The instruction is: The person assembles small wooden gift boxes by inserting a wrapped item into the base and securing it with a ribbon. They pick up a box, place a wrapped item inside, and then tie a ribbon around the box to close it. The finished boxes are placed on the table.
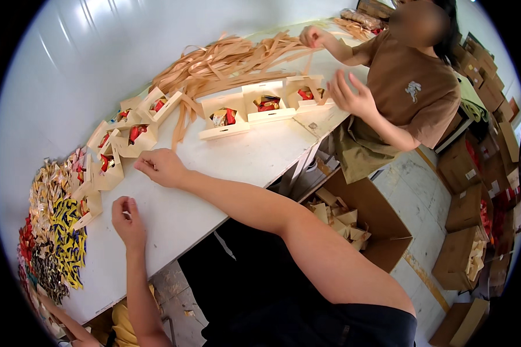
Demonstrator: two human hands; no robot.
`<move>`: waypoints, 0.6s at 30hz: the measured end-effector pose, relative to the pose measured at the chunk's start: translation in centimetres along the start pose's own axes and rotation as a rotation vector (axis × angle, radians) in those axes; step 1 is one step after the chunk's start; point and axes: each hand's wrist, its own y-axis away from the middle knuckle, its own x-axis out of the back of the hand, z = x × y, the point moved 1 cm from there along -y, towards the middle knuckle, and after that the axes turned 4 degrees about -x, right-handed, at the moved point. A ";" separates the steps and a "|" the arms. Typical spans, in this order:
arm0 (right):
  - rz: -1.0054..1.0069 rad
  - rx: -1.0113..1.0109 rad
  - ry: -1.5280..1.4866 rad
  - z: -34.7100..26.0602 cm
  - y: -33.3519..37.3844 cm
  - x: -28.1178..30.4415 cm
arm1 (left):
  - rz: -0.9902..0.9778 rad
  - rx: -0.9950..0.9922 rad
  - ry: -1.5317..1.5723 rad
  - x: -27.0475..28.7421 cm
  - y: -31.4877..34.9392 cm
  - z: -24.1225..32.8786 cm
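My right hand (164, 168) hovers over the white table, just right of a cluster of open cream boxes (134, 140). Its fingers are curled and pinched together; anything in them is too small to make out. Lower and to the left, my left hand (128, 223) is also curled, its fingertips turned inward so that whatever they may hold is hidden. The nearest open box (88, 211) stands left of it, apart from the hand. Red and gold wrapped sweets (138, 133) lie inside the boxes.
Heaps of wrapped sweets (68, 231) cover the table's left end. Tan ribbons (226, 61) lie along the back, behind three filled boxes (266, 104). A co-worker in a brown shirt (414, 87) reaches over them from the right. A carton (388, 222) of folded boxes stands below the table edge.
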 end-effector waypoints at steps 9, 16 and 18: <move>0.034 0.020 -0.024 -0.8 0.2 0.2 | 0.897 0.605 0.017 8.8 -3.2 -11.8; -0.002 0.029 -0.034 -0.4 0.4 0.2 | 0.582 0.701 0.197 9.0 -4.3 -14.0; -0.013 0.025 -0.038 -0.8 0.3 0.2 | 0.542 0.727 0.157 9.8 -4.5 -15.7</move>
